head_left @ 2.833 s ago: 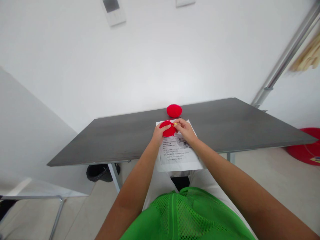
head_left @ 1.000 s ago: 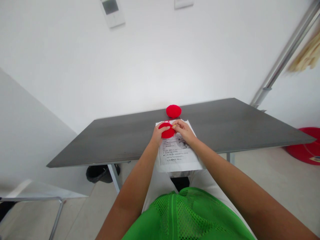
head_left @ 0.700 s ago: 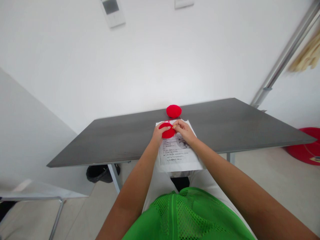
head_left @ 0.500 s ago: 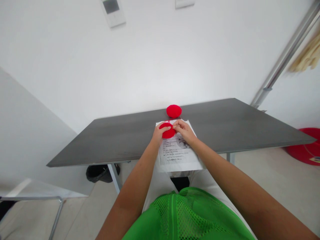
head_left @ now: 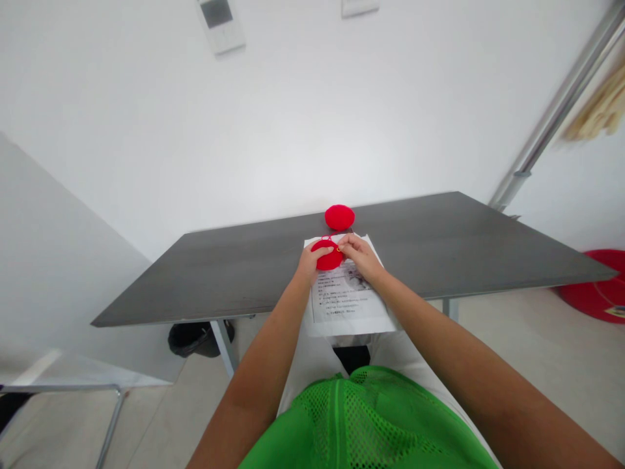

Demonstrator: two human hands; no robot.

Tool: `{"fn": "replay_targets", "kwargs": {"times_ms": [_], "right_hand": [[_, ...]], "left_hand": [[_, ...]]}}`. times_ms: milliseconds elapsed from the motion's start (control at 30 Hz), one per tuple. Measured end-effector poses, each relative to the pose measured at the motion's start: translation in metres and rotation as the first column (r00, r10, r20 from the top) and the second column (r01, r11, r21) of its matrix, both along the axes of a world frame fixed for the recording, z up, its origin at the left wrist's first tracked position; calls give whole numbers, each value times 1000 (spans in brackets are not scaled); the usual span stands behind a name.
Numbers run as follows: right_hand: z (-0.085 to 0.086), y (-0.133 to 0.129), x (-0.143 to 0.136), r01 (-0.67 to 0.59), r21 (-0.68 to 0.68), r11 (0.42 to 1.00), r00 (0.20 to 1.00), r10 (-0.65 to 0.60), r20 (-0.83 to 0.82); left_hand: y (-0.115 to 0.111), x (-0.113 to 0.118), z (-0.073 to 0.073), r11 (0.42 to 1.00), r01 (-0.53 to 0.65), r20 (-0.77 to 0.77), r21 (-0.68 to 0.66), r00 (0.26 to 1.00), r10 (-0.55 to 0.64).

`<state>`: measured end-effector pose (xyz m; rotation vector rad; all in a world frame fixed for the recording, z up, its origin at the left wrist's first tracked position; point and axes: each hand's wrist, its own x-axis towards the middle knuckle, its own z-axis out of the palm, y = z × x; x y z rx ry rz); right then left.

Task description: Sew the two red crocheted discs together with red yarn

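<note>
Slightly nearer the table's front edge than in the earliest frame, the red round piece [head_left: 326,259] is being held above the white printed sheet [head_left: 349,316], and the small yellow ring [head_left: 338,249] is showing again at its right side after being hidden a moment ago. The left hand [head_left: 308,260] is grasping the piece by its left side, its thumb lying across the upper face. The right hand [head_left: 359,253] is pinching at the ring with thumb and forefinger, right against the piece's right edge; its remaining fingers are curling above.

A red thread [head_left: 327,237] is looping out at the piece's far side. The sheet is lying across the middle of the table's [head_left: 234,273] front edge, its lower end hanging past that edge. A red ball [head_left: 339,217] is resting by the table's back edge, just beyond the sheet. Below the table, towards its front left corner, a black-lined bin [head_left: 195,339] is standing beside a table leg [head_left: 224,348].
</note>
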<state>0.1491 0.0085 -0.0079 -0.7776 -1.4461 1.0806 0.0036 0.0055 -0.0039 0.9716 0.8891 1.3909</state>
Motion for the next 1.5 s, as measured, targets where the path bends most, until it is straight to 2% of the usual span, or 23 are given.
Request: {"fn": "replay_targets", "kwargs": {"times_ms": [167, 333, 567, 800, 1100, 1267, 1500], "right_hand": [[-4, 3, -2, 115, 4, 993, 993, -115, -10], [-2, 2, 0, 243, 96, 965, 969, -246, 31], [1, -3, -1, 260, 250, 933, 938, -305, 165], [-3, 0, -1, 318, 267, 910, 897, -380, 227], [-2, 0, 0, 361, 178, 915, 884, -397, 248], [1, -2, -1, 332, 149, 931, 894, -361, 265], [2, -4, -5, 303, 152, 941, 883, -337, 327]], "left_hand": [[1, 0, 0, 998, -53, 23, 26, 998, 52], [5, -1, -2, 994, -97, 13, 46, 995, 96], [8, -1, -7, 991, -108, -80, 81, 990, 114], [7, -1, -7, 979, -124, -225, 162, 961, 159], [1, 1, 4, 964, -124, -381, 236, 901, 209], [-4, 6, 8, 955, -143, -423, 262, 872, 246], [1, 1, 2, 927, -312, -320, 209, 874, 367]]}}
